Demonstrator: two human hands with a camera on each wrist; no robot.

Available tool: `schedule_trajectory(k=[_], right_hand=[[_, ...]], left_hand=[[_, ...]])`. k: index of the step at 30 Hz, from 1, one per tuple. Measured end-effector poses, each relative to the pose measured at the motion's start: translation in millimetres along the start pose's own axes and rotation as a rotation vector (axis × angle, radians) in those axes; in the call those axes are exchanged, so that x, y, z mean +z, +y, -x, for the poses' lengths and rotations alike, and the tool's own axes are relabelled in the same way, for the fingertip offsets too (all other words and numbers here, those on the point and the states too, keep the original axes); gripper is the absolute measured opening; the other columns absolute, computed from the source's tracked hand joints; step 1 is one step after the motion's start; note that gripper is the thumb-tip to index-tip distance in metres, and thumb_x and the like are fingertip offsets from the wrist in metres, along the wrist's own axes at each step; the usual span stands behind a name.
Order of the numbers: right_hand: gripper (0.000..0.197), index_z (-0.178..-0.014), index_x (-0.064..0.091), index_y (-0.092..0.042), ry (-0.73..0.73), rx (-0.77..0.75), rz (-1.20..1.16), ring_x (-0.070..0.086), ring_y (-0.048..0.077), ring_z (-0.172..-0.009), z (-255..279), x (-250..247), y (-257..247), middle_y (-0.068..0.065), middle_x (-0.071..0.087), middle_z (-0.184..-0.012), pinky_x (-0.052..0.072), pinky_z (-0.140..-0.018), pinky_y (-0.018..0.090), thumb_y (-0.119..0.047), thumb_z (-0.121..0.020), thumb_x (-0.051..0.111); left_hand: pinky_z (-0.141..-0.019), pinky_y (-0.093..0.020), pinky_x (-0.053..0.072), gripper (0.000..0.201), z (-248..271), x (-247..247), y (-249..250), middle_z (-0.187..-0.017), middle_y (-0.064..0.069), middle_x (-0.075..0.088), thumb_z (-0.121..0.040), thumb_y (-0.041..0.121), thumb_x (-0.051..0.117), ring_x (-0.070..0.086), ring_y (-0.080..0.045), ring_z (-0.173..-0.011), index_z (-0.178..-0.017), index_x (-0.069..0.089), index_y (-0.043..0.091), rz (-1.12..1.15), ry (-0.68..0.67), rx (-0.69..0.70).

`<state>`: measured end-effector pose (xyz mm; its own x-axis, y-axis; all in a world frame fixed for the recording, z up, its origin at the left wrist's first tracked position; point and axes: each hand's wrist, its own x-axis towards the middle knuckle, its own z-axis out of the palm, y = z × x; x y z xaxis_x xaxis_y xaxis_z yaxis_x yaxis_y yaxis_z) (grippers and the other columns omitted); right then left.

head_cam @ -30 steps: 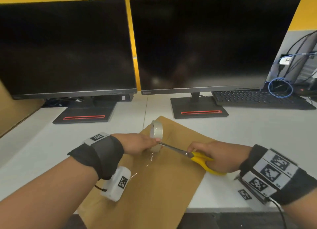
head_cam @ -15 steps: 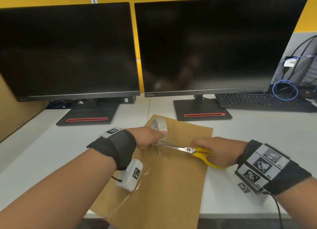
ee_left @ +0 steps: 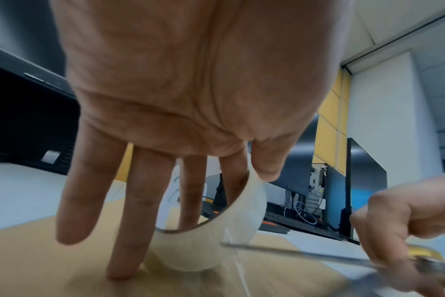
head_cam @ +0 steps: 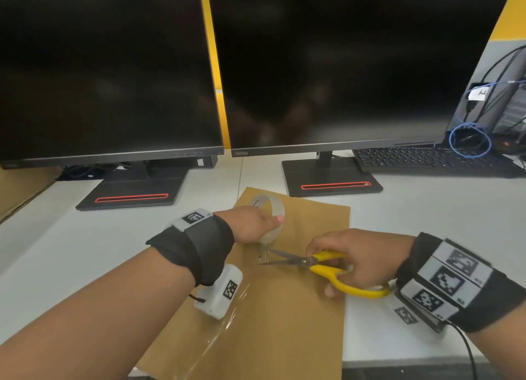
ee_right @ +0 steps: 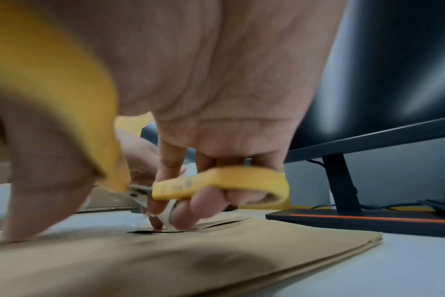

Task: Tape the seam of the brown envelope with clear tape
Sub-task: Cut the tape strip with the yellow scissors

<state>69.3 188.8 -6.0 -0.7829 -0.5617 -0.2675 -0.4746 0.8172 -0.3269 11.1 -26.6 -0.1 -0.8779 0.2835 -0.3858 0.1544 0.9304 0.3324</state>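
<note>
The brown envelope [head_cam: 287,317] lies flat on the white desk. My left hand [head_cam: 256,224] pinches the clear tape roll [head_cam: 269,216], which stands on edge near the envelope's far end; in the left wrist view the thumb is on the outside of the tape roll [ee_left: 213,233], two fingers reach into its core, and the others touch the paper. A shiny strip of clear tape [head_cam: 227,322] runs from the roll toward me. My right hand [head_cam: 361,261] grips yellow-handled scissors [head_cam: 316,263]. Their blades are parted just below the roll, at the strip.
Two dark monitors [head_cam: 341,66] stand on bases [head_cam: 330,177] just behind the envelope. A black keyboard [head_cam: 421,159] and cables [head_cam: 469,140] sit at the back right. Brown cardboard [head_cam: 17,189] lies at the far left. The desk's front edge [head_cam: 398,362] is close.
The scissor blades, nearly together half a second ago, now stand parted and sit a little nearer to me under the roll. My left hand keeps its hold on the roll.
</note>
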Motion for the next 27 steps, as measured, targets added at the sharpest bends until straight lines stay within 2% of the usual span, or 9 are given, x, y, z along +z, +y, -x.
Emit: schedule_trajectory(k=[2,4,6,9,12,17,22,24,27], right_hand=[[0.052,-0.114,0.052,-0.039,-0.015,0.016,0.003,0.057,0.011,-0.09,4.0,0.9,0.3,-0.009,0.062,-0.098,0.051,-0.082,0.03,-0.053,-0.069,0.074],[0.051,-0.111,0.054,-0.039,-0.005,0.036,-0.017,0.059,0.01,-0.088,9.1,0.6,4.8,-0.008,0.064,-0.095,0.052,-0.08,0.027,-0.054,-0.067,0.076],[0.049,-0.11,0.055,-0.04,0.005,0.058,-0.013,0.058,0.008,-0.086,15.1,-0.2,10.4,-0.008,0.064,-0.094,0.049,-0.077,0.023,-0.054,-0.068,0.075],[0.049,-0.111,0.054,-0.043,0.025,0.104,0.005,0.059,0.009,-0.087,21.0,0.3,17.5,-0.012,0.064,-0.094,0.05,-0.078,0.023,-0.057,-0.068,0.073],[0.05,-0.113,0.054,-0.044,0.026,0.123,-0.009,0.06,0.011,-0.09,17.6,2.9,17.7,-0.011,0.064,-0.097,0.052,-0.083,0.027,-0.057,-0.069,0.073],[0.049,-0.115,0.055,-0.042,0.023,0.102,-0.002,0.06,0.014,-0.092,5.2,2.9,10.5,-0.007,0.066,-0.097,0.052,-0.084,0.029,-0.054,-0.071,0.073],[0.049,-0.115,0.054,-0.044,0.007,0.087,0.004,0.06,0.015,-0.091,0.5,3.0,8.1,-0.005,0.066,-0.095,0.052,-0.083,0.031,-0.055,-0.071,0.072],[0.048,-0.114,0.054,-0.044,0.016,0.083,-0.021,0.059,0.01,-0.086,4.9,-0.8,9.1,-0.008,0.065,-0.092,0.051,-0.08,0.026,-0.055,-0.071,0.073],[0.049,-0.115,0.055,-0.042,0.037,0.091,-0.059,0.052,-0.001,-0.072,9.1,-4.2,9.2,-0.016,0.056,-0.079,0.042,-0.069,0.014,-0.053,-0.072,0.074]], left_hand=[[-0.097,-0.034,0.036,0.062,0.9,1.1,3.4,-0.133,-0.015,0.053,-0.1,0.055,0.022,0.049,-0.03,-0.12,-0.125,0.058,0.01,-0.048,0.003,0.024],[-0.09,-0.031,0.035,0.059,1.3,2.0,2.9,-0.128,-0.015,0.055,-0.1,0.055,0.023,0.051,-0.028,-0.111,-0.117,0.061,0.013,-0.051,0.007,0.036],[-0.092,-0.032,0.036,0.057,1.7,2.3,-0.7,-0.129,-0.015,0.056,-0.099,0.056,0.025,0.051,-0.029,-0.114,-0.112,0.062,0.015,-0.026,0.017,0.044],[-0.106,-0.036,0.034,0.061,1.6,3.6,-7.2,-0.137,-0.01,0.053,-0.097,0.06,0.026,0.048,-0.027,-0.125,-0.126,0.06,0.018,0.04,0.024,0.062],[-0.113,-0.039,0.031,0.061,-0.2,6.9,-12.2,-0.141,-0.003,0.051,-0.095,0.063,0.027,0.047,-0.023,-0.127,-0.134,0.057,0.027,0.111,0.016,0.109],[-0.115,-0.04,0.029,0.058,-1.9,10.8,-18.2,-0.144,0.002,0.049,-0.094,0.063,0.03,0.045,-0.021,-0.13,-0.132,0.059,0.031,0.203,0.03,0.154],[-0.107,-0.03,0.032,0.056,-0.7,10.1,-26.1,-0.139,0.003,0.053,-0.094,0.063,0.032,0.049,-0.019,-0.124,-0.132,0.059,0.031,0.286,0.028,0.145],[-0.105,-0.029,0.034,0.056,0.0,9.8,-27.8,-0.136,0.002,0.055,-0.094,0.062,0.033,0.051,-0.02,-0.12,-0.133,0.057,0.03,0.309,0.029,0.14],[-0.111,-0.036,0.033,0.059,-1.0,10.6,-27.1,-0.142,-0.001,0.051,-0.093,0.064,0.032,0.048,-0.024,-0.125,-0.136,0.055,0.03,0.316,0.033,0.123]])
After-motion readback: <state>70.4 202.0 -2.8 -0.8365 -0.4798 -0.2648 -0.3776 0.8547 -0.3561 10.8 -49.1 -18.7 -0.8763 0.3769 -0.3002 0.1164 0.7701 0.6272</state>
